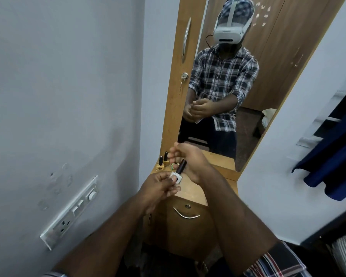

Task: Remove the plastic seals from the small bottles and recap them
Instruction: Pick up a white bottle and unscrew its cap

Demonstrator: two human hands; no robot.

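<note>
Wooden dresser (198, 198) with mirror (238, 86) is the landmark. Above its top, left hand (158, 186) pinches the white bottle (176, 177) by its squared body, tilted, dark cap (182, 166) pointing toward the mirror. Right hand (188, 158) hovers just beyond the cap, fingers loosely spread, holding nothing I can make out. Two yellow bottles (161, 165) stand at the dresser's back left corner. Judgement: small glass, light, rigid, breakable, likely slick; hold the flat body, twist at the cap. Seal film not discernible.
</note>
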